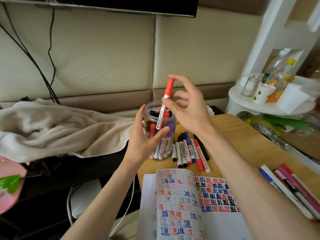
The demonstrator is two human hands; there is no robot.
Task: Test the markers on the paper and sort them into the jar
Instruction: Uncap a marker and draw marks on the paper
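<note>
A clear plastic jar (154,106) stands at the wooden table's far left corner, packed with several capped red, blue and black markers. My left hand (143,135) grips the jar's side, thumb across its front. My right hand (185,108) pinches a red-capped white marker (164,103) between thumb and fingers, cap up, its lower end inside the jar's mouth. Several loose markers (188,151) lie on the table just right of the jar. An open notebook (181,205) covered in red, blue and black test marks lies near me.
A second bunch of pens (290,184) lies at the table's right edge. A beige blanket (57,130) is heaped to the left. A white round stand (270,103) with a bottle and small jars is at the right. A white cable (128,205) hangs beside the table.
</note>
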